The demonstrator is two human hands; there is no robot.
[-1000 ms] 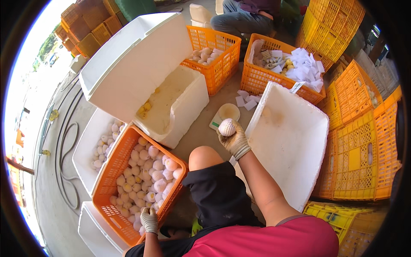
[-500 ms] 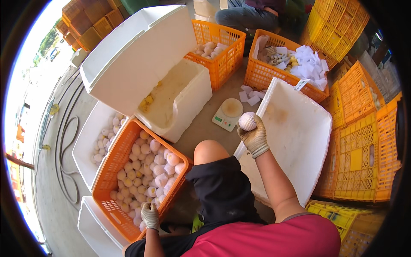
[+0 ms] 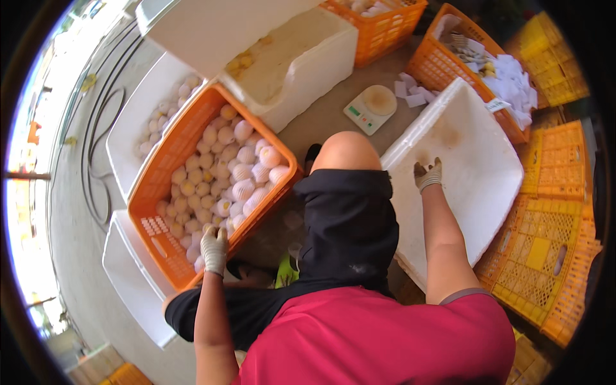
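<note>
My left hand (image 3: 214, 250), in a pale knitted glove, is at the near edge of an orange crate (image 3: 143, 230). Its fingers are curled down among the round fruit (image 3: 208, 160), many in white foam net sleeves; anything in its grip is hidden. Above the bare floor of a large white foam box (image 3: 471, 186) is my right hand (image 3: 428, 174), gloved too, with darkened fingertips. Its fingers are apart and nothing shows in them. Beyond my raised knee lies a small white scale (image 3: 371, 109) with a round, brown-stained plate.
White paper pieces (image 3: 414, 90) lie beside the scale. An orange crate of white wrapping (image 3: 462, 70) stands at the far right. Another foam box (image 3: 321, 70) has its lid raised. Yellow and orange crates (image 3: 532, 250) are stacked at right. A hose (image 3: 96, 173) crosses the floor at left.
The net-sleeved fruit in my right hand is no longer there; that hand has moved over the foam box and spread its fingers. My left hand stays at the crate. The view has shifted.
</note>
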